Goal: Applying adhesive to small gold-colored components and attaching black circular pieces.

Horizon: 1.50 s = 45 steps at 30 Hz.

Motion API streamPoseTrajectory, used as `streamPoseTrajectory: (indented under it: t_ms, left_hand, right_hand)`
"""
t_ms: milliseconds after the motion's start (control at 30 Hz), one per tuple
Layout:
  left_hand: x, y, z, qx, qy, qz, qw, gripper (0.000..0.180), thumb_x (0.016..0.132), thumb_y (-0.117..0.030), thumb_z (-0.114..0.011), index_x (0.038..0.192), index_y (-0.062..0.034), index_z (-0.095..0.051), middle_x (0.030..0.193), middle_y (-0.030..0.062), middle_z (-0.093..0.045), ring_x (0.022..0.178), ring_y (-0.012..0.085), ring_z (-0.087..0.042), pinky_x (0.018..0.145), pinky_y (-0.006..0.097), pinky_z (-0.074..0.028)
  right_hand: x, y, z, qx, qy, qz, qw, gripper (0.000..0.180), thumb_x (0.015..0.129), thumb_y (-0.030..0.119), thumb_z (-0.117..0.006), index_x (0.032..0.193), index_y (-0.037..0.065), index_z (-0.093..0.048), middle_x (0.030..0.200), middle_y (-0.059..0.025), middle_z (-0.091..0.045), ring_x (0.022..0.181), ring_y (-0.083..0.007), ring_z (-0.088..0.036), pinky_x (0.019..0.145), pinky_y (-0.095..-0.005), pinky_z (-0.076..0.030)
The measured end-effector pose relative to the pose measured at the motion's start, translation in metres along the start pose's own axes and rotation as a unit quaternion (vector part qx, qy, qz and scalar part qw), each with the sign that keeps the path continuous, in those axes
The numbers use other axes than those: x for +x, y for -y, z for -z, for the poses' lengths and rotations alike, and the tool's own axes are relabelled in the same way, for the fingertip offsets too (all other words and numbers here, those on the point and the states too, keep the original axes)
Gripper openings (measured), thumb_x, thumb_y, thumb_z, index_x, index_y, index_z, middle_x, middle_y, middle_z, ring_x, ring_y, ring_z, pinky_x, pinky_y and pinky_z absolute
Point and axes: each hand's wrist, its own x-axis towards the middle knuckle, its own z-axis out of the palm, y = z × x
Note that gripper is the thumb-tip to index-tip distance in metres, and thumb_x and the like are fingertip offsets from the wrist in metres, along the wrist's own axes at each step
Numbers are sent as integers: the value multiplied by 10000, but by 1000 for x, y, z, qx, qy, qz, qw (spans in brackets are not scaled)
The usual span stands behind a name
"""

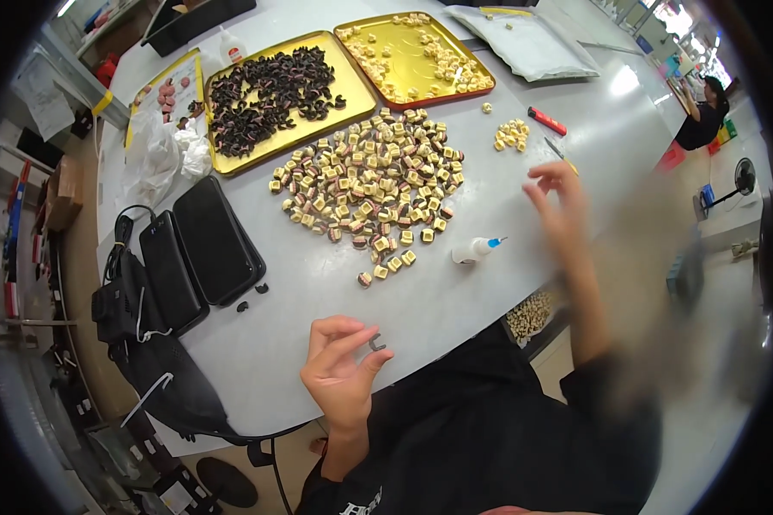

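Note:
My left hand [341, 371] pinches a small dark C-shaped piece [376, 342] between thumb and fingertips, above the table's near edge. My right hand [563, 213] is raised over the right side of the table, partly blurred. Its thumb and fingers are apart, and nothing shows between them. Left of it, a small white squeeze bottle [470, 251] with a blue tip stands upright on the table. A broad heap of small cream-and-dark cube-like pieces [374, 176] covers the middle, and a few more lie loose at its near edge.
Behind the heap are a gold tray [356, 90] of dark curved pieces and a red-rimmed yellow tray [386, 51] of cream pieces. A small cream cluster [511, 135], a red tube [547, 121] and black devices [219, 240] lie on the table. Another person [704, 116] is far right.

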Motion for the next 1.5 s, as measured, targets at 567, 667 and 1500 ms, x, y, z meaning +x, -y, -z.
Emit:
streamPoseTrajectory:
  t_ms: [567, 667, 1500]
  left_hand:
    - [-17, -11, 27, 50, 15, -18, 998, 311, 613, 44, -765, 908, 0, -678, 957, 65, -522, 899, 181, -498, 779, 295, -443]
    - [-19, -4, 30, 57, 15, -18, 998, 313, 612, 43, -765, 910, -2, -679, 957, 65, -522, 900, 183, -498, 779, 295, -445]
    - [-15, 42, 17, 117, 22, -92, 989, 346, 540, -172, -820, 865, -105, -722, 935, 17, -570, 918, 217, -451, 793, 359, -385]
  right_hand:
    - [36, -18, -47, -149, 43, 20, 988, 119, 790, 15, -628, 861, -32, -543, 807, -112, -574, 699, -187, -594, 650, -283, -475]
    - [35, -20, -48, -137, 37, 36, 989, 111, 808, 24, -620, 889, -24, -562, 831, -102, -601, 716, -161, -602, 666, -269, -481]
    - [-81, 77, -96, 548, 325, -373, 674, 261, 780, -30, -660, 1001, -25, -520, 900, -89, -620, 883, -131, -603, 788, -253, -488]
